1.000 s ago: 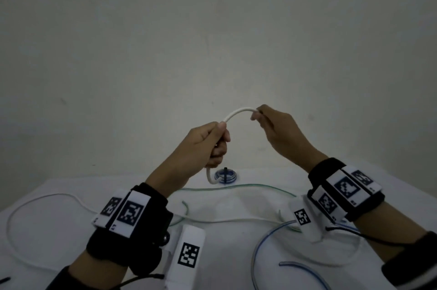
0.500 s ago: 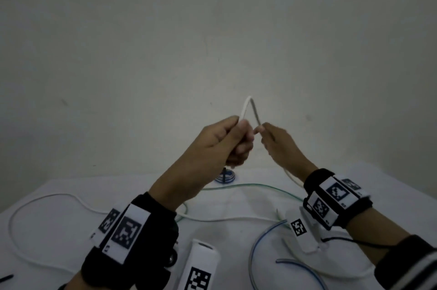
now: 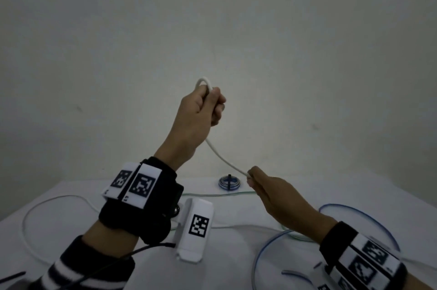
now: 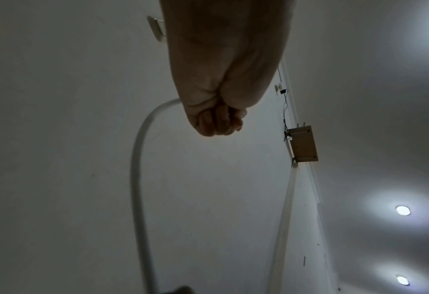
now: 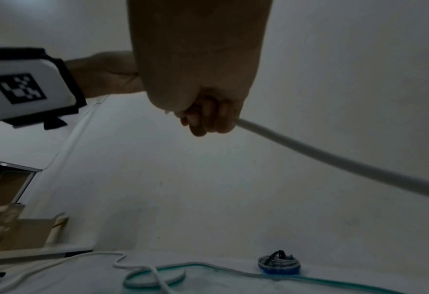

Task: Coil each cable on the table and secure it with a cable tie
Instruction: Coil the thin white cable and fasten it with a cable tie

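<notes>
While your left hand [image 3: 201,110] clenched the white cable [image 3: 224,159] with a small loop above the fist, your right hand [image 3: 272,191] pinched it lower. That kept the span taut, probably to form the next coil.

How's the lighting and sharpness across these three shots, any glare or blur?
Head view: dim, soft, the right wristband smeared. Left wrist view: ceiling lights flare with halos, the left hand dark and backlit. Right wrist view: murky, the white cable blurred.
</notes>
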